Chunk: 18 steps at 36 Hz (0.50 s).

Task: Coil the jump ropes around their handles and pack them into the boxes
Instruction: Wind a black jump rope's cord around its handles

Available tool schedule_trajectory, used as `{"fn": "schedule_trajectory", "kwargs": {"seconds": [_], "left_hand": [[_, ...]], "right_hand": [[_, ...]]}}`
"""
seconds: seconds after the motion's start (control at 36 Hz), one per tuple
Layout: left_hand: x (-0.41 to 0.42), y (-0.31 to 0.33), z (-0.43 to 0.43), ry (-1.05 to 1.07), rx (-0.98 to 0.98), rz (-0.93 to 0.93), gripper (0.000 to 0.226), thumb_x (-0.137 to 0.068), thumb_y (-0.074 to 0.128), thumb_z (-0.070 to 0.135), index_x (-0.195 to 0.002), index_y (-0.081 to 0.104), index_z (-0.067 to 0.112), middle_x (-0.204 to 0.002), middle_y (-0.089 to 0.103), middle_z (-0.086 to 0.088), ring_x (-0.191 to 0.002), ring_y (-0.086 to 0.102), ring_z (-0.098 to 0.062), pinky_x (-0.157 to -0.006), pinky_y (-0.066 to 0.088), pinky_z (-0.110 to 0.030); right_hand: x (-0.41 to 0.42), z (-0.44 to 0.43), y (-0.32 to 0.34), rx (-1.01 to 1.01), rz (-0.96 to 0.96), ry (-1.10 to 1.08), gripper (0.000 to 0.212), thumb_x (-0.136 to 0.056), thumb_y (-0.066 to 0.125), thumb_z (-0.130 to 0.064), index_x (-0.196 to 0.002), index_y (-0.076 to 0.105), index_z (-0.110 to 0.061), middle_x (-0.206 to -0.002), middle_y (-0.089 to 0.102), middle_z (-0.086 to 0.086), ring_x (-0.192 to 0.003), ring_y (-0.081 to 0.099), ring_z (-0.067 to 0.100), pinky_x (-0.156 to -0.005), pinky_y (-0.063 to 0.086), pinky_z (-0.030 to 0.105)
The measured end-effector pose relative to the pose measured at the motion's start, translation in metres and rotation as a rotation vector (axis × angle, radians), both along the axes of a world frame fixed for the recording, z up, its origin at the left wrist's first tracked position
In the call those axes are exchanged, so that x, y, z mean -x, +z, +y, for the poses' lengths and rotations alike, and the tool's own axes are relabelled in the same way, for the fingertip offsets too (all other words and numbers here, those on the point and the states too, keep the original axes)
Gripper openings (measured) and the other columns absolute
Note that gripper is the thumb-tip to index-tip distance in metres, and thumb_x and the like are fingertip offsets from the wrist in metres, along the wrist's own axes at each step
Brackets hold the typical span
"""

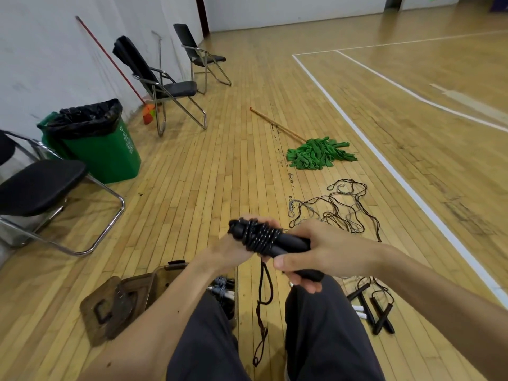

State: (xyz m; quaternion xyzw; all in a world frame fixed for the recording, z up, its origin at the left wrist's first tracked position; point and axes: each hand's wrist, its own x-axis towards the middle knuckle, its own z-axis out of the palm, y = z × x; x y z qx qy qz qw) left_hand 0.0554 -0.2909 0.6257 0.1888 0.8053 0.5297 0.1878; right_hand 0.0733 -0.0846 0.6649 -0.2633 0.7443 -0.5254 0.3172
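I hold a pair of black jump rope handles (pixel 286 244) in front of my knees, with black rope coiled several turns around their middle. My left hand (pixel 236 250) grips the left end under the coil. My right hand (pixel 310 257) grips the right end of the handles. A loose length of the rope (pixel 261 320) hangs down between my legs. A clear box (pixel 162 273) stands on the floor under my left forearm, with wound ropes with white handles (pixel 224 288) inside. Its brown lid (pixel 110 309) lies to its left.
More jump ropes with black handles (pixel 376 312) lie on the floor by my right knee, and a tangle of loose ropes (pixel 338 210) lies beyond my hands. A green mop (pixel 319 152) lies farther off. A green bin (pixel 96 144) and black folding chairs (pixel 41 188) stand at left.
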Motion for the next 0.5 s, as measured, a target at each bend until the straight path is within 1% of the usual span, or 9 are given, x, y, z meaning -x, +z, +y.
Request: {"fn": "schedule_trajectory", "kwargs": {"seconds": [0.03, 0.08, 0.11, 0.17, 0.22, 0.28, 0.36, 0.42, 0.5], "left_hand": [[-0.002, 0.001, 0.001, -0.003, 0.052, -0.024, 0.025, -0.103, 0.043, 0.004, -0.091, 0.055, 0.023, -0.089, 0.057, 0.001, -0.071, 0.055, 0.002, -0.067, 0.048, -0.008], [-0.004, 0.001, 0.006, 0.034, 0.082, -0.047, 0.031, -0.106, 0.036, 0.008, -0.082, 0.052, 0.019, -0.072, 0.054, 0.0, -0.056, 0.049, 0.002, -0.056, 0.044, -0.009], [-0.005, 0.002, 0.008, 0.055, 0.074, -0.03, 0.035, -0.107, 0.035, 0.009, -0.078, 0.051, 0.018, -0.063, 0.052, 0.003, -0.05, 0.046, 0.0, -0.055, 0.042, -0.012], [-0.007, 0.002, 0.008, 0.071, 0.021, -0.031, 0.04, -0.107, 0.034, 0.011, -0.072, 0.052, 0.019, -0.053, 0.045, 0.007, -0.049, 0.042, -0.008, -0.056, 0.041, -0.021], [-0.01, 0.0, 0.006, 0.078, -0.033, -0.06, 0.039, -0.108, 0.034, 0.014, -0.075, 0.054, 0.018, -0.052, 0.043, 0.006, -0.049, 0.038, -0.012, -0.054, 0.038, -0.026], [-0.012, -0.002, 0.006, 0.079, -0.081, -0.112, 0.033, -0.109, 0.036, 0.021, -0.084, 0.057, 0.013, -0.054, 0.044, 0.005, -0.048, 0.036, -0.012, -0.05, 0.034, -0.028], [-0.013, -0.007, 0.007, 0.076, -0.116, -0.162, 0.034, -0.108, 0.038, 0.031, -0.096, 0.06, 0.009, -0.058, 0.044, 0.001, -0.047, 0.032, -0.012, -0.047, 0.027, -0.029], [-0.014, -0.009, 0.007, 0.075, -0.112, -0.171, 0.035, -0.108, 0.037, 0.033, -0.099, 0.059, 0.008, -0.058, 0.042, 0.001, -0.047, 0.029, -0.012, -0.046, 0.024, -0.028], [-0.014, -0.011, 0.008, 0.085, -0.047, -0.125, 0.036, -0.108, 0.038, 0.034, -0.101, 0.062, 0.008, -0.059, 0.04, 0.0, -0.048, 0.03, -0.013, -0.047, 0.024, -0.029]], "right_hand": [[0.002, 0.0, -0.001, 0.028, -0.019, -0.017, 0.023, -0.098, 0.067, -0.018, -0.097, 0.063, 0.005, -0.075, 0.066, 0.014, -0.059, 0.059, 0.025, -0.057, 0.052, 0.03], [0.004, 0.001, -0.002, 0.075, -0.059, -0.028, 0.016, -0.095, 0.067, -0.006, -0.105, 0.064, 0.006, -0.073, 0.064, 0.011, -0.06, 0.058, 0.024, -0.06, 0.052, 0.03], [0.004, 0.003, -0.003, 0.09, -0.074, -0.027, 0.009, -0.093, 0.067, 0.0, -0.102, 0.066, 0.002, -0.072, 0.065, 0.008, -0.061, 0.059, 0.023, -0.062, 0.053, 0.031], [0.003, 0.005, -0.006, 0.101, -0.1, -0.03, 0.016, -0.09, 0.066, 0.007, -0.096, 0.066, -0.008, -0.076, 0.067, 0.006, -0.067, 0.061, 0.023, -0.067, 0.054, 0.034], [0.002, 0.007, -0.009, 0.111, -0.14, -0.044, 0.017, -0.091, 0.067, 0.005, -0.099, 0.064, -0.01, -0.085, 0.066, 0.008, -0.076, 0.064, 0.026, -0.074, 0.056, 0.037], [0.004, 0.009, -0.011, 0.129, -0.194, -0.101, 0.019, -0.091, 0.068, 0.0, -0.108, 0.063, -0.009, -0.092, 0.067, 0.009, -0.086, 0.069, 0.028, -0.081, 0.059, 0.039], [0.01, 0.012, -0.009, 0.154, -0.259, -0.241, 0.034, -0.088, 0.071, -0.007, -0.121, 0.062, -0.009, -0.096, 0.073, 0.004, -0.098, 0.073, 0.033, -0.084, 0.062, 0.042], [0.013, 0.014, -0.01, 0.116, -0.234, -0.315, 0.033, -0.088, 0.072, -0.007, -0.119, 0.062, -0.008, -0.089, 0.073, 0.004, -0.089, 0.074, 0.031, -0.081, 0.063, 0.041], [0.017, 0.017, -0.017, 0.038, -0.194, -0.411, 0.027, -0.092, 0.07, -0.009, -0.117, 0.06, -0.004, -0.086, 0.07, 0.01, -0.073, 0.07, 0.025, -0.067, 0.062, 0.032]]}}
